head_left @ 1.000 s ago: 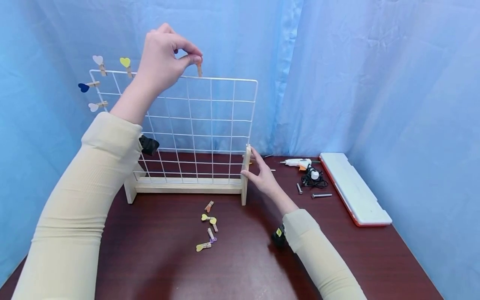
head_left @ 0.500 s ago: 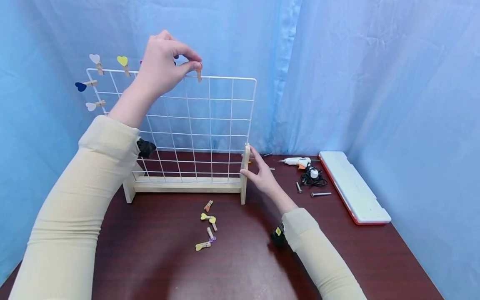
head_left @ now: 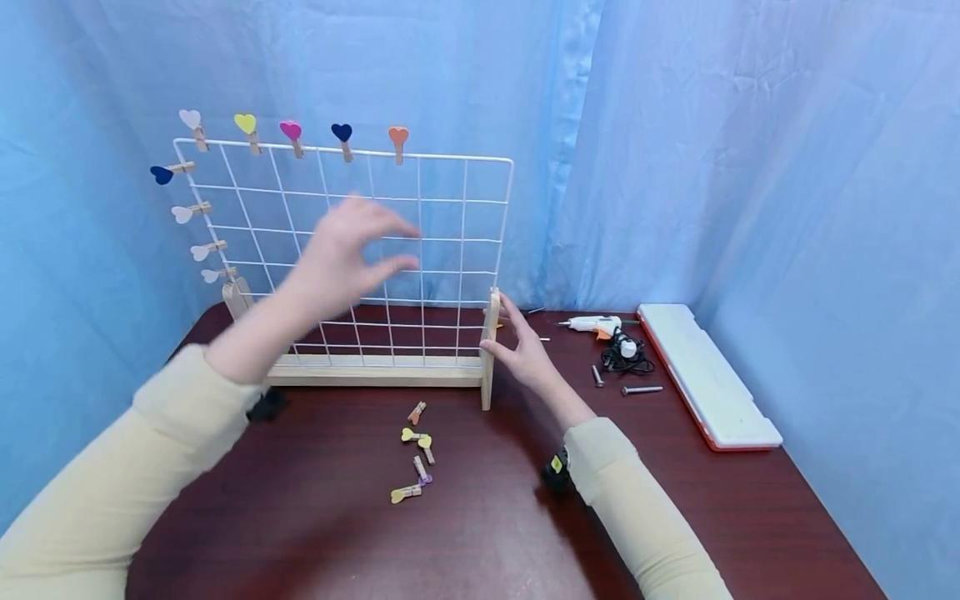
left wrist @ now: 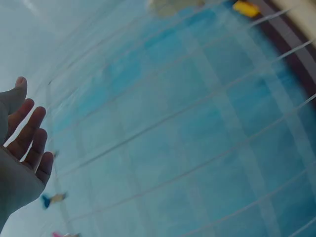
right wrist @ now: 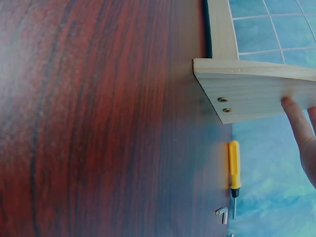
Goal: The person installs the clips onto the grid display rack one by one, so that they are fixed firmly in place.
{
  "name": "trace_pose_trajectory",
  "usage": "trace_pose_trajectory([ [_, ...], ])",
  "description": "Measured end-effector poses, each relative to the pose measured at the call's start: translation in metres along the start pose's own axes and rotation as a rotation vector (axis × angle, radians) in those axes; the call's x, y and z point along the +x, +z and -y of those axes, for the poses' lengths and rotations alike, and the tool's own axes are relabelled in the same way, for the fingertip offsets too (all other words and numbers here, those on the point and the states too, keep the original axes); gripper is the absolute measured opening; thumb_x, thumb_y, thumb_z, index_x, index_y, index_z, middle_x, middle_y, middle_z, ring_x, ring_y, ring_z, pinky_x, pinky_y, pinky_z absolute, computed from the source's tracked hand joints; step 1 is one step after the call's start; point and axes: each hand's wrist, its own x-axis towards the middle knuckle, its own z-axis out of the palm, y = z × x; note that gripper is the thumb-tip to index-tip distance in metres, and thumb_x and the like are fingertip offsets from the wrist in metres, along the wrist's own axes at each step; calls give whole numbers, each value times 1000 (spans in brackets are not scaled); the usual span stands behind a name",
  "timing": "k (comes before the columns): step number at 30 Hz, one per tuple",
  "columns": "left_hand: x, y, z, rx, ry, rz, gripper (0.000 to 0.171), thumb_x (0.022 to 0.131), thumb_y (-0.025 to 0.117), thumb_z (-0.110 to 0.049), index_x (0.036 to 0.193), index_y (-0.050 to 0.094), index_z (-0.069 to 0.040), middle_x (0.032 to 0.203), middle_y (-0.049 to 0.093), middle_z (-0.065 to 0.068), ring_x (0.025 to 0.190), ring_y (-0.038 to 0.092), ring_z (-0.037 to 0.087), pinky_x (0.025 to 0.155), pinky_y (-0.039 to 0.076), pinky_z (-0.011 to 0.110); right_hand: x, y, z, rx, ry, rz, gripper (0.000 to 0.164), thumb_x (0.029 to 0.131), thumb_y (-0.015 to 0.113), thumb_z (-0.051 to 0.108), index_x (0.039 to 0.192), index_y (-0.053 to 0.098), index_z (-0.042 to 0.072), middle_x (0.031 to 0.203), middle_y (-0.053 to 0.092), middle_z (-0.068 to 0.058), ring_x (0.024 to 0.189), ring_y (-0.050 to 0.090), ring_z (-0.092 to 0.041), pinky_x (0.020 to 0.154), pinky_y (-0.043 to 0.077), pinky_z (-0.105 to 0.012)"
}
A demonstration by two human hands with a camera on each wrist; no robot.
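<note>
My left hand [head_left: 341, 250], blurred and holding nothing, hovers before the white wire grid [head_left: 467, 157], thumb and fingers apart; in the left wrist view its fingers [left wrist: 30, 137] are spread. An orange heart clothespin [head_left: 398, 136] stands upright on the grid's top wire. To its left on that wire are navy [head_left: 342, 133], pink [head_left: 291, 131], yellow [head_left: 245, 124] and white [head_left: 191, 119] heart clothespins. Several more, one navy [head_left: 162, 174] and the others white, line the left side wire. My right hand [head_left: 531, 354] touches the wooden end post [head_left: 490, 367] with thumb and fingers extended.
Loose heart clothespins, orange [head_left: 416, 412], yellow [head_left: 407, 493] and purple [head_left: 422, 471], lie before the stand. At right are a glue gun [head_left: 592, 325], its coiled cord [head_left: 630, 358], bolts [head_left: 642, 390] and a white case [head_left: 708, 375]. A yellow screwdriver [right wrist: 234, 165] lies behind the post.
My left hand has let go of the orange clothespin, which stays on the top wire, and has come down in front of the grid. My right hand stays at the post.
</note>
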Motion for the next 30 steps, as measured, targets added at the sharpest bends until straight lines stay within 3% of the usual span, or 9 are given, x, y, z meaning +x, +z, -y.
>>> trace_pose_trajectory([
  [5,-67,52,-1,-62,-136,249,31,71,74,-29,98,67,-15,94,66,-2,90,49,16,81,35,36,0,-2,-2,12,4,-6,77,81,64,8,142,18,17,127,44,-16,119,41,-29,101,27,-48],
  [9,-122,89,-3,-115,-235,394,29,68,75,-31,94,68,-19,90,66,-9,87,50,10,78,38,31,0,-3,-2,8,7,-7,78,81,64,6,143,17,16,127,44,-16,120,40,-29,101,27,-47],
  [12,-158,106,-6,-155,-252,477,27,66,76,-33,89,68,-20,84,64,-12,84,50,7,76,39,29,0,-3,0,5,11,-6,77,81,63,7,143,17,16,127,44,-16,121,40,-30,101,27,-47],
  [16,-194,118,-12,-233,-269,553,27,62,77,-39,80,66,-22,73,59,-14,75,46,6,70,36,24,-2,-2,2,12,19,-4,76,82,63,10,142,18,16,128,43,-17,120,40,-32,101,27,-47],
  [21,-216,122,-20,-275,-296,600,25,61,78,-39,71,60,-25,67,55,-15,68,46,5,63,35,17,-4,-2,0,15,11,3,76,82,63,9,142,18,18,127,46,-17,119,41,-30,100,28,-48],
  [26,-219,122,-22,-252,-239,570,19,65,76,-32,67,58,-27,66,54,-16,68,46,4,64,35,18,-3,-3,1,35,1,3,76,82,63,9,142,18,17,127,46,-17,120,40,-30,101,28,-47],
  [30,-218,121,-22,-252,-253,572,19,67,75,-29,69,57,-26,69,53,-15,70,46,5,64,36,18,-3,-3,2,28,3,-4,76,82,63,9,142,18,15,127,45,-15,120,40,-29,102,27,-45],
])
